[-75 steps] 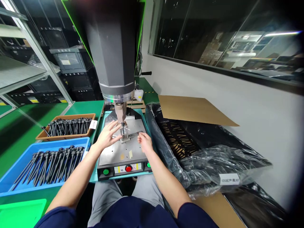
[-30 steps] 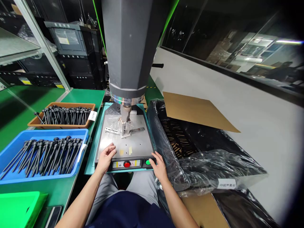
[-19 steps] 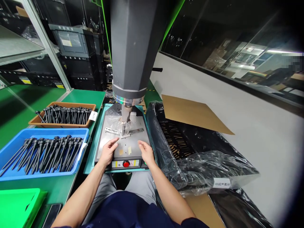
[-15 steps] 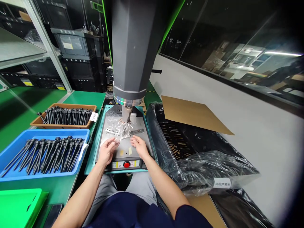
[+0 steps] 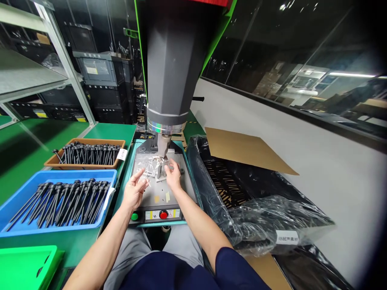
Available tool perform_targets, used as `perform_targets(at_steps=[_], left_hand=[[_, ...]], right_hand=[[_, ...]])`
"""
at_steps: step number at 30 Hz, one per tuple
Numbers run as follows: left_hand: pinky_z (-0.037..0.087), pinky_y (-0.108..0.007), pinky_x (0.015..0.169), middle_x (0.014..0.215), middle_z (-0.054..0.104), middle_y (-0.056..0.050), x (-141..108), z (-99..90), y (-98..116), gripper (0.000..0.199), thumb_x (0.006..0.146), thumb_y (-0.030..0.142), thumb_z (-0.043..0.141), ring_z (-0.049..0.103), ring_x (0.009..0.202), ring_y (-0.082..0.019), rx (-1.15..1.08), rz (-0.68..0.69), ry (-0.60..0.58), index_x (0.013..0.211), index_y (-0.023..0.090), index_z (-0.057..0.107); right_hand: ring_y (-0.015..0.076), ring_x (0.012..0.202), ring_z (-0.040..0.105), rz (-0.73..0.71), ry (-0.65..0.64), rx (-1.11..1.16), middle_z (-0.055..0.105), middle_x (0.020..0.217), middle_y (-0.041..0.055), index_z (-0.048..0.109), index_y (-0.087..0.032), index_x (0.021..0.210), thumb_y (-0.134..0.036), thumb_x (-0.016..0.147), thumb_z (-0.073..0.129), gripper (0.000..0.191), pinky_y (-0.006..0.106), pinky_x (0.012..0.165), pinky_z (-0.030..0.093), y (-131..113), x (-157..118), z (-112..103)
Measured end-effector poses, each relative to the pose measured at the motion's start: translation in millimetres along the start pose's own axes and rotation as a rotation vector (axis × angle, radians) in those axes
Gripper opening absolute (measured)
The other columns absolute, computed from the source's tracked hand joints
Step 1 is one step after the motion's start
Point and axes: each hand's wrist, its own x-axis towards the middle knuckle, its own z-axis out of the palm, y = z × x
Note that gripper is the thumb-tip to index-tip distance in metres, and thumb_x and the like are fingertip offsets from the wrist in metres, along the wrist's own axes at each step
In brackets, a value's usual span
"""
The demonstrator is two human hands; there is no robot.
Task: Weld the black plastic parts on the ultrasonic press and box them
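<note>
A metal press head (image 5: pixel 163 145) reaches down over a small metal fixture (image 5: pixel 160 171) on the grey base plate (image 5: pixel 181 197). Crinkled clear plastic film (image 5: pixel 151 163) is bunched around the fixture's left side. My left hand (image 5: pixel 134 191) is left of the fixture, thumb and forefinger closed on what looks like the film's near edge. On the fixture's right side is my right hand (image 5: pixel 173 175), its thumb and fingers apart and close to the metal. Whether it touches the fixture I cannot tell.
At left stand a blue tray (image 5: pixel 60 231) and a brown tray (image 5: pixel 84 166) of black long-stemmed parts, plus a green tray (image 5: pixel 27 262). A black-lined box (image 5: pixel 208 189) holds dark parts on the right, cardboard (image 5: pixel 250 151) above. Green and red buttons (image 5: pixel 163 214) front the machine.
My right hand has moved up and inward to the fixture's right side. My left thumb and forefinger have spread slightly beside the film. The whole view has shifted a little.
</note>
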Motion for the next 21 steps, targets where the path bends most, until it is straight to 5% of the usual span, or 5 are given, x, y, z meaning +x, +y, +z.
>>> perform_targets(at_steps=[7, 15, 21], left_hand=[[0.053, -0.021, 0.063, 0.147, 0.048, -0.009, 8, 6.9, 14, 0.058, 0.063, 0.027, 0.084, 0.067, 0.077, -0.011, 0.041, 0.027, -0.027, 0.118, 0.024, 0.066], [0.052, -0.023, 0.067, 0.142, 0.053, -0.01, 10, 9.6, 19, 0.06, 0.063, 0.028, 0.085, 0.066, 0.078, -0.011, 0.051, 0.029, -0.031, 0.12, 0.022, 0.065], [0.05, -0.022, 0.062, 0.124, 0.064, -0.009, 9, 7.9, 9, 0.062, 0.063, 0.027, 0.084, 0.064, 0.072, -0.011, 0.103, 0.001, -0.032, 0.122, 0.02, 0.065]], right_hand=[[0.0251, 0.119, 0.055, -0.081, -0.164, -0.095, 0.061, 0.123, 0.011, 0.065, -0.02, 0.117, -0.031, 0.081, 0.062, 0.039, 0.042, 0.108, 0.039, -12, 30, 7], [0.0255, 0.11, 0.059, -0.033, -0.175, -0.158, 0.064, 0.115, 0.0104, 0.07, -0.018, 0.099, -0.024, 0.077, 0.061, 0.024, 0.042, 0.102, 0.044, -31, 54, 7], [0.025, 0.105, 0.062, -0.029, -0.172, -0.06, 0.067, 0.112, 0.0096, 0.066, -0.018, 0.106, -0.027, 0.08, 0.061, 0.028, 0.04, 0.095, 0.048, -45, 34, -12]])
